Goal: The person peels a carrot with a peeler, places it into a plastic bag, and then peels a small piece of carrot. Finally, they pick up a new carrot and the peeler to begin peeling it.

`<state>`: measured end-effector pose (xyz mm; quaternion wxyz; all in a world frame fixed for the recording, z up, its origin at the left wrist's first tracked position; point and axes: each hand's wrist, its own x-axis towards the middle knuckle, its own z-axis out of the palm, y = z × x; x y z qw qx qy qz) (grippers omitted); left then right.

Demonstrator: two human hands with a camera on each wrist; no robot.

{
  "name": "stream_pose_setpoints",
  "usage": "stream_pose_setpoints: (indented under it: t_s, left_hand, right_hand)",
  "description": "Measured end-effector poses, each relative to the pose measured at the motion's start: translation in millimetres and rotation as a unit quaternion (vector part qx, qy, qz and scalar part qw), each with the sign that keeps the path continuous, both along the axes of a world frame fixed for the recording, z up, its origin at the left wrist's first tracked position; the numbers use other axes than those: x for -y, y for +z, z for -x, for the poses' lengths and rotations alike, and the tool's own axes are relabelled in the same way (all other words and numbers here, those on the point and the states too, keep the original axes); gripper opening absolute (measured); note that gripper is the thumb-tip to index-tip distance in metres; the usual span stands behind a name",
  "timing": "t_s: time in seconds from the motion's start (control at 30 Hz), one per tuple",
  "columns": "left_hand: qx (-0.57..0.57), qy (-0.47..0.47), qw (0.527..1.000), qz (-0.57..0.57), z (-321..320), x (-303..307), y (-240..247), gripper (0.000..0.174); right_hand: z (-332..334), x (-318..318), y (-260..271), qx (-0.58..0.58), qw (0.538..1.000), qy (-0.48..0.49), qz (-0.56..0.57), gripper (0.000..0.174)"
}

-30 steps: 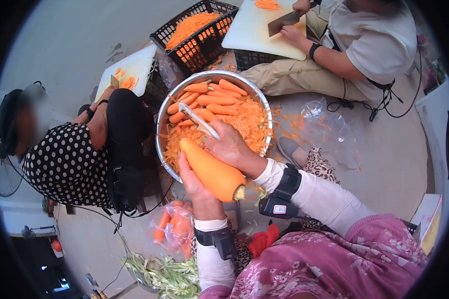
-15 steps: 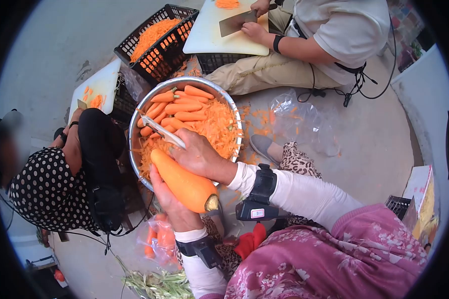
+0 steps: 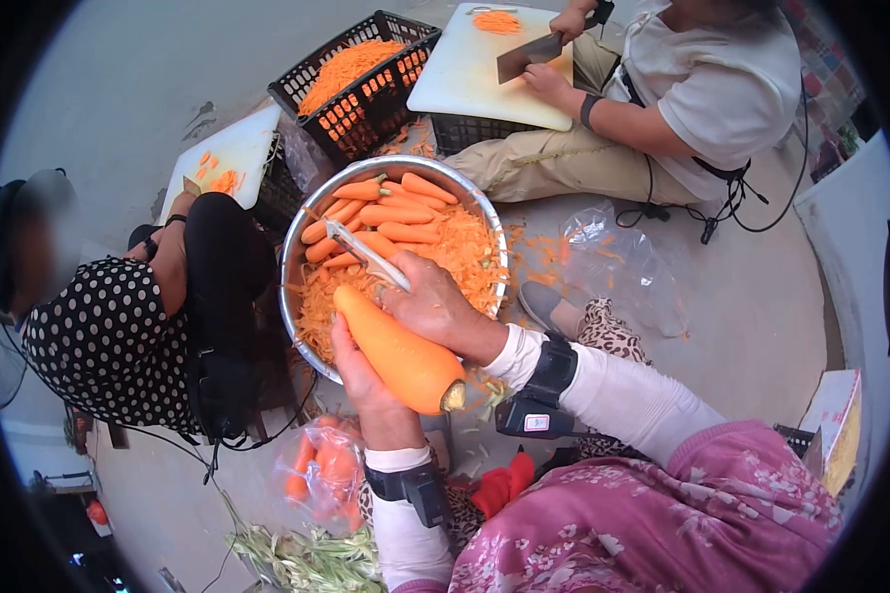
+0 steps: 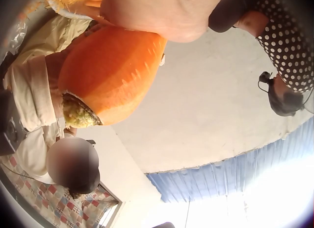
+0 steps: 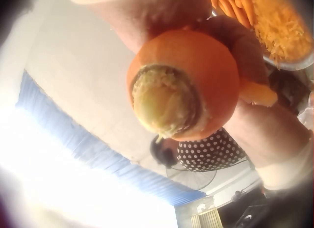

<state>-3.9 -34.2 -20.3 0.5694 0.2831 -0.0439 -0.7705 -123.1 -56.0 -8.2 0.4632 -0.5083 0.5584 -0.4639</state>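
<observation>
A thick orange carrot point(image 3: 400, 351) lies aslant in my left hand point(image 3: 374, 390), which grips it from below and the left side. Its blunt stem end point(image 5: 164, 103) points toward my body and fills the middle of the right wrist view. In the left wrist view the carrot point(image 4: 115, 73) shows a smooth surface with a few short pale marks. My right hand point(image 3: 435, 308) holds a peeler point(image 3: 368, 257) by its pale handle, its head pointing away over the basin. The right hand's heel is close against the carrot's upper side. Below both hands stands a metal basin point(image 3: 501, 237).
Whole carrots point(image 3: 396, 214) and peelings point(image 3: 460, 252) fill the basin. Two people cut carrots on white boards point(image 3: 465, 79) beyond it, one with a cleaver point(image 3: 529, 57). A black crate point(image 3: 331, 131) holds shreds. Bagged carrots point(image 3: 321, 460) and green leaves point(image 3: 302, 558) lie near my left arm.
The head view swung so the scene slid left, then partly back right. Both hands keep hold of the carrot and peeler, in nearly the same place over the basin's near edge.
</observation>
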Motion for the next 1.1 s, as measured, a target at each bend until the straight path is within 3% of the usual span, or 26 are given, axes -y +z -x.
stream_pose_setpoints:
  t_s: [0.23, 0.53, 0.67, 0.73, 1.1]
  left_hand:
    - [-0.014, 0.025, 0.998, -0.056, -1, 2, 0, 0.038]
    - [-0.028, 0.002, 1.000, -0.007, -6, -3, -1, 0.035]
    - [0.012, 0.018, 0.999, -0.044, -2, -4, 0, 0.035]
    - [-0.045, -0.020, 0.999, -0.006, -9, -3, -10, 0.036]
    - [0.018, 0.033, 0.997, -0.068, 6, 0, 10, 0.039]
  right_hand:
    - [-4, 0, -4, 0.027, 0.999, 0.020, -0.014, 0.023]
    - [-6, -2, -3, -0.016, 1.000, -0.005, -0.006, 0.022]
    - [-4, -4, -5, 0.000, 1.000, -0.003, 0.011, 0.020]
    - [-3, -4, -5, -0.011, 1.000, -0.006, 0.017, 0.020]
    - [-4, -1, -9, -0.003, 1.000, -0.005, 0.021, 0.020]
